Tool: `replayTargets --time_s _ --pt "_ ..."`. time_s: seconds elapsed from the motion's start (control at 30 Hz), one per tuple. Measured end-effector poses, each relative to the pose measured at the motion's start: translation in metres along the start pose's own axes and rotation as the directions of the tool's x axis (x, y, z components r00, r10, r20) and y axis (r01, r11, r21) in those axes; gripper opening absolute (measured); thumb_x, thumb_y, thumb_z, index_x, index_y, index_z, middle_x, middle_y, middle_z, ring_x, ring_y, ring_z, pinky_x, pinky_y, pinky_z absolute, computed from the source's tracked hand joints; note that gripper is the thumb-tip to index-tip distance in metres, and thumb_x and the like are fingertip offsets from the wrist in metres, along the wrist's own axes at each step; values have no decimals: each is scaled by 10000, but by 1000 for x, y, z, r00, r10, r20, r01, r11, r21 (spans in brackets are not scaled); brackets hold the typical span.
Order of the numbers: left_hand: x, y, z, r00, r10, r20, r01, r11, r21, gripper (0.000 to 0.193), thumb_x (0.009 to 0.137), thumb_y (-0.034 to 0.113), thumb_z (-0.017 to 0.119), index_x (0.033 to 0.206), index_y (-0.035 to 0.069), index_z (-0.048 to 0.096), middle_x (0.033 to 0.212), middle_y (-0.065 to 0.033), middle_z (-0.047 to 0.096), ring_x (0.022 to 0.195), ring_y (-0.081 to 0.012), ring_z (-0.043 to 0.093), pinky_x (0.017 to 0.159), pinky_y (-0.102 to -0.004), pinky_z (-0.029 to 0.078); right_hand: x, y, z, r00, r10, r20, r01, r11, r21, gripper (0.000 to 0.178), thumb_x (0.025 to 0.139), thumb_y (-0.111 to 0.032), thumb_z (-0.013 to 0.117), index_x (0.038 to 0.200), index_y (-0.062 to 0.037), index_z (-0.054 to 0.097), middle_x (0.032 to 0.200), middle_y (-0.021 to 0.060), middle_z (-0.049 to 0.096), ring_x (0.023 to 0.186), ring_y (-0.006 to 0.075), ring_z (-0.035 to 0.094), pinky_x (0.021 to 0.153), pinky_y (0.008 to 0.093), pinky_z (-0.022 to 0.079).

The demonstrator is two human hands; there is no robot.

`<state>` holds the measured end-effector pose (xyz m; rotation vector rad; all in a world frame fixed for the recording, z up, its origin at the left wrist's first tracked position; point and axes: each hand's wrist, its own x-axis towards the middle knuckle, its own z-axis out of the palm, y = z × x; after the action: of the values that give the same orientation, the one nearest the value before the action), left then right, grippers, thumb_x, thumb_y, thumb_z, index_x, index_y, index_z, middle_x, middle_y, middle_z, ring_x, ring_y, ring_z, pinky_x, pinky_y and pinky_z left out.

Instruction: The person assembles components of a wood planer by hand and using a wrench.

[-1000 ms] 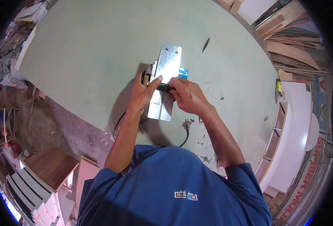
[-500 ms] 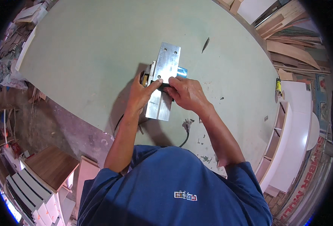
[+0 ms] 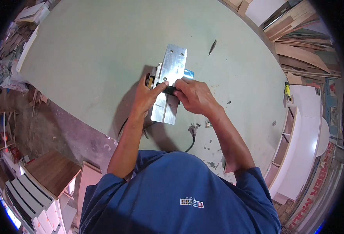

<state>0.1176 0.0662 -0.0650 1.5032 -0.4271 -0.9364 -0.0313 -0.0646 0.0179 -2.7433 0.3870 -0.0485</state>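
Note:
An electric hand planer (image 3: 173,64) lies sole up on the pale green tabletop, its two bright metal plates facing me. Between the plates runs the dark slot of the cutter drum (image 3: 168,90). A bit of blue body shows past its right edge. My left hand (image 3: 143,97) grips the planer's left side, with the thumb lying by the slot. Bent fingers of my right hand (image 3: 196,97) press together on the right end of the slot. Whether they pinch a small part there is hidden.
A power plug (image 3: 194,128) on a black cord lies near my body. Farther off is a thin dark sliver (image 3: 212,47). Small bits dot the tabletop (image 3: 102,46). A yellow tool (image 3: 287,89) and a white shelf unit (image 3: 304,128) stand right; wood offcuts (image 3: 302,54) are stacked far right.
My right hand has shifted slightly to the right along the slot, and more of the dark cutter drum shows between my hands. The left hand has stayed in place on the planer.

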Motion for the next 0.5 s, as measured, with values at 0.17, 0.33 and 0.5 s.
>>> replayTargets --time_s 0.17,0.33,0.5 --pt "-6 15 -1 999 -41 -18 41 999 -21 695 774 333 882 1284 -30 582 1150 -123 685 1043 -199 652 936 -355 515 5 -1 -1 1000 2 30 0 998 -58 180 928 -212 670 970 -53 598 858 143 682 757 367 685 646 488 533" --pt "1 -5 1 999 8 -49 -8 1000 9 677 775 360 880 1260 -20 600 1113 -115 688 999 -192 648 881 -343 521 -2 -1 4 996 -15 -85 12 999 -37 198 894 -219 677 937 -43 596 779 160 687 738 372 689 629 507 526" --pt "-3 9 2 999 2 35 -1 1000 -15 556 836 306 843 1239 2 610 1078 -81 688 966 -163 648 887 -333 518 3 4 18 989 9 -145 -23 995 -97 289 878 -318 698 764 -54 679 656 170 677 608 372 680 598 492 531"
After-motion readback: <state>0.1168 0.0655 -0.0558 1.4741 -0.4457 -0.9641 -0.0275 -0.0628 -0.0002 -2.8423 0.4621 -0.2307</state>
